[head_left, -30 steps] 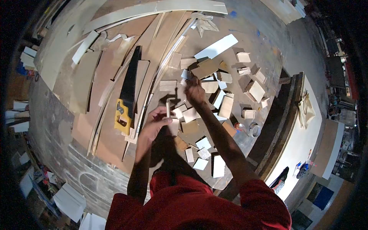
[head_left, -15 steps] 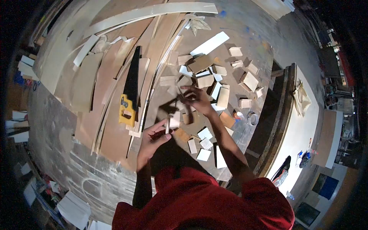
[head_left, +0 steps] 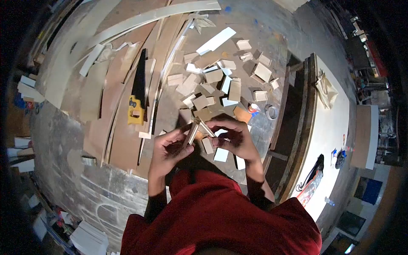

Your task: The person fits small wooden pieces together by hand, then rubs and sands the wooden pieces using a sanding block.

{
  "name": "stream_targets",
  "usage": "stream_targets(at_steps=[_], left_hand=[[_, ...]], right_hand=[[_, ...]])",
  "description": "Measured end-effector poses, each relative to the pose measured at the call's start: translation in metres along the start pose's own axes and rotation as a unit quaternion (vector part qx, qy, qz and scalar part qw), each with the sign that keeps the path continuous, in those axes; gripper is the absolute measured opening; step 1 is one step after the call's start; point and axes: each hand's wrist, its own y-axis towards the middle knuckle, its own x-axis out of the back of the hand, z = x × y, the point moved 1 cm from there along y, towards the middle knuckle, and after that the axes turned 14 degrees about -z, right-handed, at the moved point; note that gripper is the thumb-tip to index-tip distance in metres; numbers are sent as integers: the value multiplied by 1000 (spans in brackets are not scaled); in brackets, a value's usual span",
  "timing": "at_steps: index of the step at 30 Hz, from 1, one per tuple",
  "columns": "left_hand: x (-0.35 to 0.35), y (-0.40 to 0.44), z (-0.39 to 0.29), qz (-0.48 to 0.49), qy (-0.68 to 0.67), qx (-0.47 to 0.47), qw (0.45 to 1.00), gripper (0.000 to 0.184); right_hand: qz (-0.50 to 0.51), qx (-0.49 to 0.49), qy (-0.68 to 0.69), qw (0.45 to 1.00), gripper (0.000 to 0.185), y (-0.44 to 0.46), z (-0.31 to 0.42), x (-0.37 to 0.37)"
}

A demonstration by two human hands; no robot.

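One wooden piece [head_left: 192, 134] is pinched in my left hand [head_left: 170, 148], another piece [head_left: 207, 128] in my right hand [head_left: 235, 138], their far ends close together between them; I judge this aligning, calling for steady pressure.

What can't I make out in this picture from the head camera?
In the head view:
Parts of both wooden pieces: covered by the left hand and right hand.
Rest of the red shirt: cut off by the bottom edge.
What the round grey object is: too small.
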Motion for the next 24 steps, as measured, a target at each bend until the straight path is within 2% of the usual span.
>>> stream_targets(at_steps=[1,3,5,7,9,11,12,13,15,16,19,20,23,24], left_hand=[[-2,-5,-2,-10,-24,-17,1000,54],[-5,-13,0,-36,-10,-52,998,53],[-9,-20,-1,-59,3,-86,995,53],[-18,-27,-11,-37,11,-126,991,55],[-25,-34,-10,-9,27,-123,992,58],[-40,-40,-13,-9,-80,-7,997,60],[-47,-42,-14,-3,-61,-81,995,50],[-51,-46,-17,0,-59,-82,995,50],[-57,-58,-24,-8,10,12,1000,35],[-55,-62,-13,-9,20,-17,1000,26],[-63,-74,-14,3,-30,14,999,26],[-63,-76,-10,14,-19,-10,1000,28],[-65,-83,-11,13,-2,-23,1000,28],[-65,-83,-10,14,0,-21,1000,28]], right_hand=[[2,3,0,1000,42,-7,2,0],[-10,-75,62,995,44,-20,1,0],[-4,-71,88,994,49,-34,0,-1],[-32,-165,213,962,54,-51,4,-8],[-20,-180,239,954,57,-65,6,-12],[-39,-190,263,945,59,-75,8,-13],[-41,-186,264,946,59,-76,9,-11],[-32,-156,221,962,56,-78,8,-9],[-13,-99,137,985,51,-85,8,-10],[-39,-107,173,978,44,-90,18,-14],[-71,-145,146,976,37,-102,19,-10],[-93,-132,137,977,31,-105,23,-10],[-152,-154,188,958,29,-117,21,-7],[-140,-153,148,967,30,-119,32,-4]])
